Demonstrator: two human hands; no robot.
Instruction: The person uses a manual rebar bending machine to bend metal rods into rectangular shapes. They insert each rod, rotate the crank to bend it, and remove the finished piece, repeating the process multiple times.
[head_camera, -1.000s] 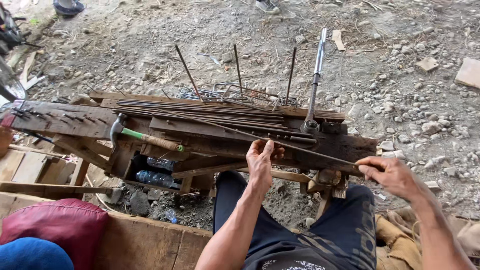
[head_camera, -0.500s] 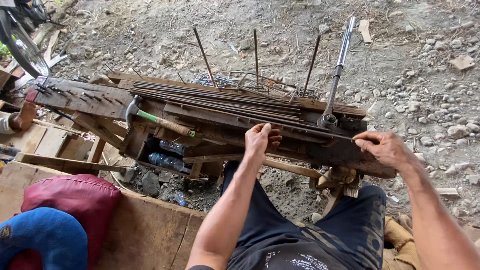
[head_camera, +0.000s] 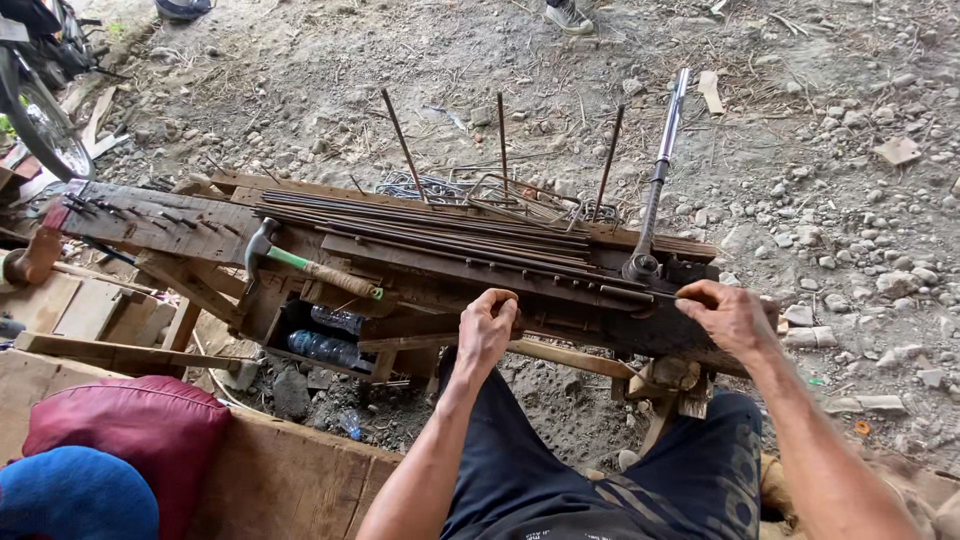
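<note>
Head view, read from the left edge across. A bicycle wheel (head_camera: 38, 128) stands at the upper left on the gravel ground (head_camera: 820, 180). Below it, a maroon cushion (head_camera: 130, 430) and a blue cushion (head_camera: 70, 495) lie beside a wooden plank (head_camera: 290, 480).

A rough wooden bench (head_camera: 150, 225) crosses the frame, studded with nails at its left end. A hammer (head_camera: 300, 265) with a green and tan handle lies on it, head to the left. Under the bench lie clear plastic bottles (head_camera: 325, 347).

A bundle of thin steel rods (head_camera: 430, 230) lies lengthwise along the bench top. Three rods stand upright behind it, near a pile of bent wire stirrups (head_camera: 500, 195).

The left hand (head_camera: 487, 325) is at the bench's near edge, its grip curled closed over the edge of the wood; whether it also pinches a rod cannot be told.

A long metal bending lever (head_camera: 660, 170) rises from a pivot on the bench, leaning away from the person. No hand touches it.

The right hand (head_camera: 730, 315) rests on the bench's right end, just beside the pivot, its grip pinching the end of a single rod (head_camera: 640, 293) that lies along the near edge. Both forearms reach in over dark trousers (head_camera: 560, 470).
</note>
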